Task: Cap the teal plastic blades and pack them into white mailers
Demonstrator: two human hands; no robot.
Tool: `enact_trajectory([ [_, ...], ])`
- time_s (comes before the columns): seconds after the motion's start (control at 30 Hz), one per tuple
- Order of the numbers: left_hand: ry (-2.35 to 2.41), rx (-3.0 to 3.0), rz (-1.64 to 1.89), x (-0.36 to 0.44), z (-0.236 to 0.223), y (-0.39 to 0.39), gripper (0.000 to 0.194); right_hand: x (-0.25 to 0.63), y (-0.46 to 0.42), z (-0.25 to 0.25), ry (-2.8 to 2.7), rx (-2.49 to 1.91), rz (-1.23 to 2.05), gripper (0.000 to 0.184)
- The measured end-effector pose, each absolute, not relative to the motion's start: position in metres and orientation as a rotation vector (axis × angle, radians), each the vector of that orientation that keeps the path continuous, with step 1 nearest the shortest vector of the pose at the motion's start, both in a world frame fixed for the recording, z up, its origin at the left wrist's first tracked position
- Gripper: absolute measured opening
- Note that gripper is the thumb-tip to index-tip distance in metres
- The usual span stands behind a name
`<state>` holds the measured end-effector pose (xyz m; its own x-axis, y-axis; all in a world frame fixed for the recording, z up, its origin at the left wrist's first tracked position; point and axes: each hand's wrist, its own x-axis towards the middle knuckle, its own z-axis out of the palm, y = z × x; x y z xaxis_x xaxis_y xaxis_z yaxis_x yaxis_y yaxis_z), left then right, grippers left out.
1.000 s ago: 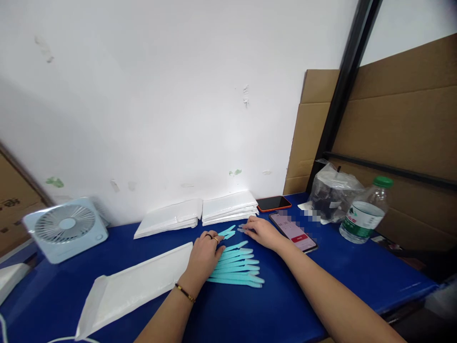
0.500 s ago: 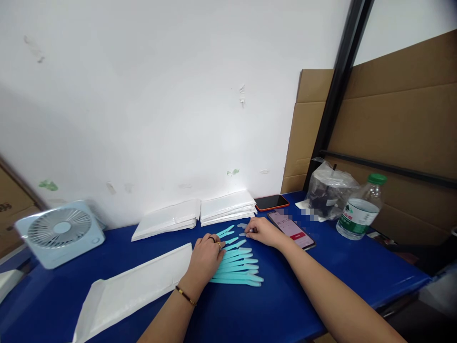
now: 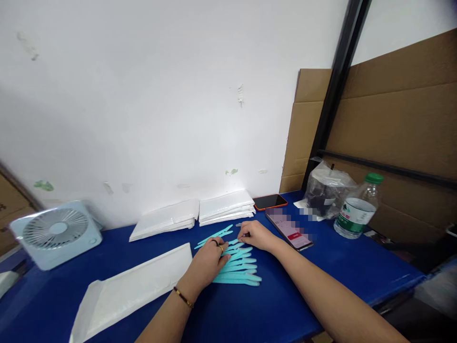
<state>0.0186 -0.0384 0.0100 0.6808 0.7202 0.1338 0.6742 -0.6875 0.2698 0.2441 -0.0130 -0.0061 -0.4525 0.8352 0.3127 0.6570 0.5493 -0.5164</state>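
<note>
Slim teal eyebrow razors (image 3: 237, 276) lie fanned out on the blue table, several with pale tips pointing right. My left hand (image 3: 208, 261) rests over their handles, its fingers closed on one razor (image 3: 233, 242) near the top of the fan. Just to the right, my right hand (image 3: 257, 236) pinches a small clear cap at that razor's tip; the fingers mostly hide it. Above my left hand, another teal razor (image 3: 217, 233) lies apart. One loose clear cap (image 3: 238, 225) sits beside my right fingertips.
Behind are two stacks of white padded envelopes (image 3: 164, 220); another envelope (image 3: 139, 290) lies left. Two phones, one lit (image 3: 289, 229) and one dark (image 3: 270, 202), lie right, near a water bottle (image 3: 357, 209) and a bagged cup (image 3: 326, 188). A fan (image 3: 57, 233) stands far left.
My right hand has moved slightly left and down to the razor tip, with one of the two loose clear caps picked up. My left hand has shifted down, uncovering the upper razor.
</note>
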Motion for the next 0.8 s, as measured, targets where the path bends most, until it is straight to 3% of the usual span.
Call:
enact_trajectory([
  [0.23,1.369,2.706,0.422,0.013,0.011,-0.034,0.05,0.293,-0.01,0.008,-2.032,-1.497,0.181,0.017],
  [0.4,1.342,2.715,0.343,0.016,0.013,-0.038,0.047,0.296,-0.009,0.004,-2.102,-1.504,0.29,0.022],
  [0.8,1.096,2.716,0.399,0.022,0.01,-0.043,0.046,0.272,-0.007,-0.005,-2.11,-1.331,0.446,0.007],
])
